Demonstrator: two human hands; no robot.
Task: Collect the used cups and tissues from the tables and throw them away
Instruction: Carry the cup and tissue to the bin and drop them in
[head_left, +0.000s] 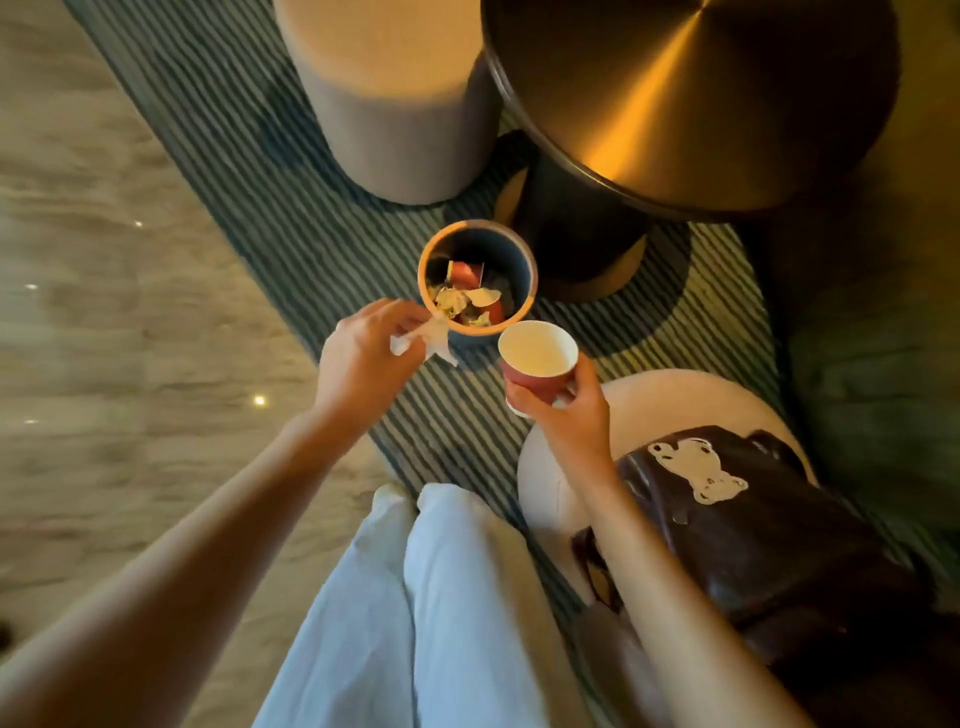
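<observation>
Two bare arms are reaching forward over pale trousers (415, 597). One dark bag (753, 530) with a pale bear patch is lying on a white stool (550, 467) at the right, just beside the right forearm.

The right hand (566, 410) is holding one paper cup (537, 358) upright, fingers curling round its red wall and thumb on the near side. The cup is showing a white inside and a white rim, and it is looking empty. It is hanging in the air just right of and nearer than the bin, above the striped rug (322, 249).

The left hand (363, 353) is stretching toward the bin with its palm turned down. Its grip is narrow, the fingertips pinching one crumpled white tissue (426, 340). The tissue is dangling at the bin's near left rim; whether it is touching the rim cannot be told.

One small round bin (524, 270) with a light rim is standing on the rug. Inside it, red cups and crumpled pale paper are lying mixed; their count is unclear, though at least two red cups are showing.

Farther off, one round dark table (701, 104) on a thick pedestal is standing right of the bin, glinting with warm light. One grey stool (395, 104) is standing left of the table. Pale polished floor (104, 312) is spreading at the left.
</observation>
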